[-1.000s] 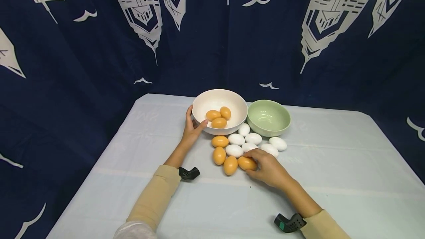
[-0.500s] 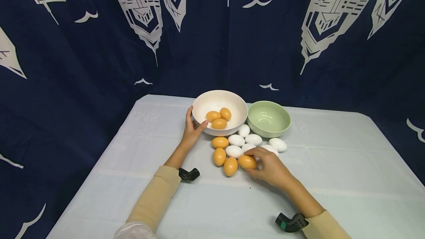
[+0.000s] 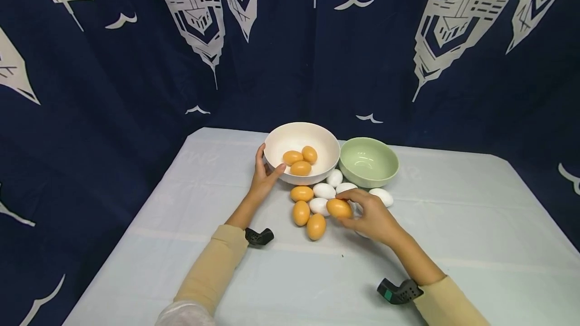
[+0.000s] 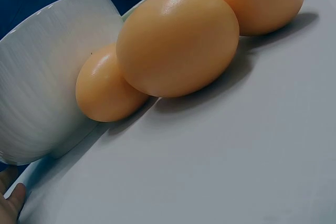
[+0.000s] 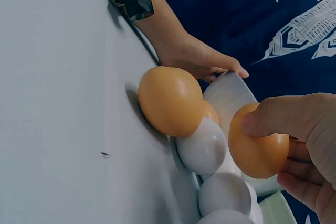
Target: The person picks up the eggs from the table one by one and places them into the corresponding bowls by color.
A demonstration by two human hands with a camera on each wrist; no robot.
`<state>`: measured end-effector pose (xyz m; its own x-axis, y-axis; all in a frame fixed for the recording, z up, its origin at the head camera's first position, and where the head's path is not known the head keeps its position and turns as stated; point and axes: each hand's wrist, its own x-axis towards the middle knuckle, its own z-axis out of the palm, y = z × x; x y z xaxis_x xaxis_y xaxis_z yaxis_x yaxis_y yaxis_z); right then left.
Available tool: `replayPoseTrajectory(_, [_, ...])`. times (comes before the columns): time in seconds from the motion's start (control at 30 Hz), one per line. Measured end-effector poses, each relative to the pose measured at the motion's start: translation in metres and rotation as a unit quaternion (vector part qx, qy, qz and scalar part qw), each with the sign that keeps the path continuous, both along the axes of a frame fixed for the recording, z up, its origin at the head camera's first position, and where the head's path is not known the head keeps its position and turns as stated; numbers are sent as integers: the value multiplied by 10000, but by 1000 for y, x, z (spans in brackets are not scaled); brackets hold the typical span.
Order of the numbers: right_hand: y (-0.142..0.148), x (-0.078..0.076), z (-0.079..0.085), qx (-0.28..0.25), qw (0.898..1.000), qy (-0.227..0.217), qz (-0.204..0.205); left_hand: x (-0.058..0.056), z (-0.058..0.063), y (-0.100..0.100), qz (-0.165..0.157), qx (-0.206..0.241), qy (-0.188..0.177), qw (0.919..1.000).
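Note:
My right hand (image 3: 375, 217) pinches a brown egg (image 3: 339, 208) between thumb and fingers, above the white eggs (image 3: 323, 190). In the right wrist view, the thumb lies across this brown egg (image 5: 257, 153), which is clear of the table. My left hand (image 3: 264, 180) holds the side of a white bowl (image 3: 290, 137), its thumb by the near rim. Inside that bowl lie three brown eggs (image 3: 300, 168). Three more brown eggs (image 3: 315, 227) rest on the table in front of it. Part of the white-egg group is hidden behind my right hand.
A green bowl (image 3: 369, 157) with nothing in it stands right of the white bowl, close against it. One white egg (image 3: 381, 197) lies right of my hand. The table (image 3: 204, 165) has a pale cloth; a dark blue printed curtain (image 3: 281, 74) hangs behind.
My right hand has lifted the brown egg off the table and moved it slightly away from me, over the white eggs. My left hand stays on the white bowl.

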<state>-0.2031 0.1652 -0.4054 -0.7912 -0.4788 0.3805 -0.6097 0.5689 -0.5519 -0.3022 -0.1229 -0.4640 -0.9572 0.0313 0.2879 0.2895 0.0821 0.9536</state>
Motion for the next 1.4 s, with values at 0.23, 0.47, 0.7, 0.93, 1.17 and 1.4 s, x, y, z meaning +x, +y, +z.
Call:
replayPoseTrajectory(0.23, [-6,-10,7,-185,9998,-50,30,1,2,-2,-192,28,-6,9998])
replayPoseTrajectory(0.47, [-13,-21,14,-283,9990,-356,3,20,28,-2,-312,51,32,9995])
replayPoseTrajectory(0.7, [-20,-30,22,-438,9982,-417,3,23,30,-2,-346,146,15,9993])
replayPoseTrajectory(0.93, [-27,-41,30,-473,9977,-478,-50,23,30,-2,-345,192,-13,9992])
replayPoseTrajectory(1.17, [-34,-52,36,-527,9975,-462,-60,23,32,-1,-245,41,-11,9997])
replayPoseTrajectory(1.4, [-40,-66,37,-669,9961,-568,-54,10,17,-2,-194,83,13,9998])
